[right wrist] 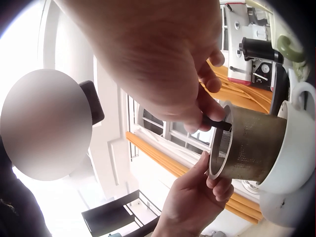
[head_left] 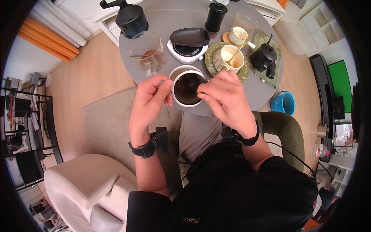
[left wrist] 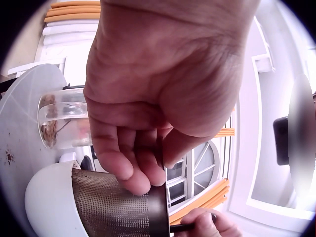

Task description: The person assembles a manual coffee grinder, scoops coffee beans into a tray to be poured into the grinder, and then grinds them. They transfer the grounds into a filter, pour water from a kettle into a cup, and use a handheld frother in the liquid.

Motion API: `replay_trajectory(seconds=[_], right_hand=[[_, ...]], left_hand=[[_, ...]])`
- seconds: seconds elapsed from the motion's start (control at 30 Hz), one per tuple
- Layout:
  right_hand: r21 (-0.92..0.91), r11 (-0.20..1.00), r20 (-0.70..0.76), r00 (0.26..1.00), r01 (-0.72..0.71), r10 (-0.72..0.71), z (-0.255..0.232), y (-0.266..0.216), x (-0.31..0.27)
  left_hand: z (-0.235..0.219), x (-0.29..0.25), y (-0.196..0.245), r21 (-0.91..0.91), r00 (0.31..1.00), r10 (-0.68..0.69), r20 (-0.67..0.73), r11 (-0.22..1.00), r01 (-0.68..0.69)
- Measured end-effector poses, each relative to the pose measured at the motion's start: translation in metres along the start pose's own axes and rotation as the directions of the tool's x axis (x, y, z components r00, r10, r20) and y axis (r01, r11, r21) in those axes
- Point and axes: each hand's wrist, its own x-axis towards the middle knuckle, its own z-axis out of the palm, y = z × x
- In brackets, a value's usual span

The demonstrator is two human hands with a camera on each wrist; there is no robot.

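Observation:
A cylindrical metal mesh strainer (right wrist: pixel 256 143) with a smooth rim is held tilted, its lower end overlapping a white cup (right wrist: pixel 294 148). From above, its inside looks dark brown. My left hand (head_left: pixel 150 98) pinches the strainer's rim between thumb and fingers. My right hand (head_left: pixel 228 96), on the opposite side, pinches a thin black stick (right wrist: pixel 216 122) whose end reaches into the strainer's mouth. I cannot tell whether that stick is joined to the strainer. Beyond the cup sits a white scale (head_left: pixel 187 54) with a dark lidded item (head_left: pixel 189 37) across it.
To the left stands a clear pitcher (head_left: pixel 145 48) with brown bits inside, behind it a black hand-cranked grinder (head_left: pixel 131 21). On the right are a green plate (head_left: pixel 210 63) bearing a cream cup (head_left: pixel 234 52) with a gold spoon (head_left: pixel 241 48), and a black kettle (head_left: pixel 263 57) on a cloth.

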Motion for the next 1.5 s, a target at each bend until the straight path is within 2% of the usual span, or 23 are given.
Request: replay_trajectory(seconds=[0.07,0.2,0.27,0.4,0.47,0.57,0.7,0.77,0.8,0.87,1.0,1.07,1.1,1.17,1.2,1.27,1.3,1.37,1.5], right_hand=[[0.127,0.991,0.056,0.998,0.028,-0.035,0.003,-0.001,-0.001],[0.145,0.989,0.013,1.000,0.024,-0.026,0.014,0.001,-0.005],[0.104,0.994,-0.072,0.997,-0.018,0.025,0.015,0.002,-0.004],[-0.001,0.998,-0.043,0.997,-0.062,0.062,0.003,0.003,-0.003],[0.120,0.993,0.059,0.998,-0.022,0.015,0.001,0.002,-0.002],[0.191,0.982,0.044,0.999,0.008,-0.016,0.010,0.003,-0.004],[0.165,0.986,-0.047,0.999,0.005,0.002,0.018,0.009,-0.006],[0.044,0.998,-0.085,0.995,-0.050,0.053,0.013,0.007,-0.005],[0.044,0.998,-0.085,0.995,-0.050,0.054,0.012,0.007,-0.004],[0.123,0.991,0.011,0.999,-0.046,0.045,0.010,0.007,-0.004],[0.208,0.978,0.016,1.000,0.000,-0.004,0.023,0.010,-0.006],[0.248,0.969,-0.057,0.998,0.000,0.015,0.026,0.016,-0.006],[0.246,0.969,-0.056,0.998,-0.001,0.016,0.022,0.015,-0.005],[0.038,0.997,-0.045,0.997,-0.067,0.068,0.013,0.013,-0.003],[0.038,0.997,-0.045,0.997,-0.067,0.069,0.013,0.013,-0.004],[0.149,0.988,0.039,0.998,-0.050,0.045,0.013,0.015,-0.005],[0.146,0.988,0.037,0.998,-0.053,0.048,0.015,0.014,-0.005],[0.271,0.963,0.017,1.000,-0.008,0.003,0.021,0.009,-0.005],[0.197,0.980,-0.080,0.997,0.008,0.008,0.022,0.014,-0.006]], left_hand=[[0.001,0.000,0.000,0.006,1.000,0.001,0.004,1.000,-0.001],[0.001,0.000,-0.001,-0.001,1.000,0.002,0.004,1.000,-0.002],[0.000,0.000,-0.001,-0.003,1.000,0.004,0.007,1.000,-0.004],[0.000,0.000,-0.001,-0.002,1.000,-0.005,0.004,1.000,0.005],[0.001,0.001,-0.001,-0.003,1.000,-0.009,0.010,1.000,0.009],[0.006,0.002,-0.001,-0.026,1.000,-0.022,0.006,0.999,0.022],[0.005,0.003,-0.002,0.016,0.999,-0.034,0.014,0.999,0.034],[0.004,0.003,-0.003,0.030,0.999,-0.039,0.006,0.999,0.039],[0.004,0.003,-0.004,0.037,0.999,-0.040,0.009,0.999,0.040],[0.004,0.003,-0.005,0.043,0.999,-0.040,0.013,0.998,0.040],[0.004,0.004,-0.007,0.057,0.999,-0.052,-0.002,0.997,0.052],[0.004,0.004,-0.009,0.056,0.999,-0.049,-0.007,0.997,0.049],[0.004,0.004,-0.010,0.055,0.999,-0.051,-0.014,0.997,0.051],[0.004,0.004,-0.011,0.055,0.998,-0.052,-0.023,0.997,0.054],[0.004,0.005,-0.011,0.054,0.999,-0.049,-0.015,0.997,0.049],[0.004,0.005,-0.011,0.053,0.999,-0.046,-0.003,0.998,0.046],[0.005,0.006,-0.011,0.053,0.999,-0.040,0.000,0.998,0.040],[0.005,0.006,-0.011,0.053,0.999,-0.035,0.005,0.998,0.035],[0.002,0.005,-0.011,0.024,0.999,-0.037,0.014,0.999,0.037]])
